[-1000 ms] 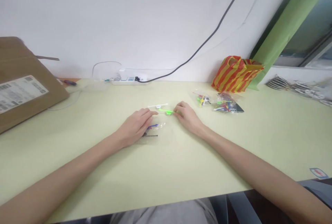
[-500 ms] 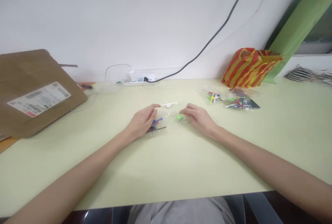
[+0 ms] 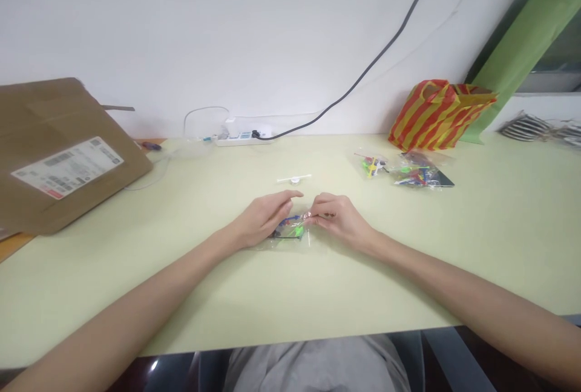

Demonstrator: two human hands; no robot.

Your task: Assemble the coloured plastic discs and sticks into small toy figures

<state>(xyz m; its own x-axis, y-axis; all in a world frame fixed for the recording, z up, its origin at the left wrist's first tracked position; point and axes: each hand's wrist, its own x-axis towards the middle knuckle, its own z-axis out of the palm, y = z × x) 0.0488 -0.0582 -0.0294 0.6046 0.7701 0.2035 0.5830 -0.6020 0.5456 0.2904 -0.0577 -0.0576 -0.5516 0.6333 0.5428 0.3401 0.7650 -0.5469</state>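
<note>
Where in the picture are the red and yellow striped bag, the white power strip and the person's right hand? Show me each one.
Red and yellow striped bag [image 3: 436, 118]: head view, on its body.
White power strip [image 3: 240, 141]: head view, on its front part.
Right hand [image 3: 342, 219]: head view, on the back of the hand.

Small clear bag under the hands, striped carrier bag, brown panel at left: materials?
Small clear bag: thin plastic film, glossy, judging by its glints and creases. Striped carrier bag: thin shiny plastic, with soft crumpled folds. Brown panel: probably matte cardboard, with a stuck-on paper label; no corrugation visible.
</note>
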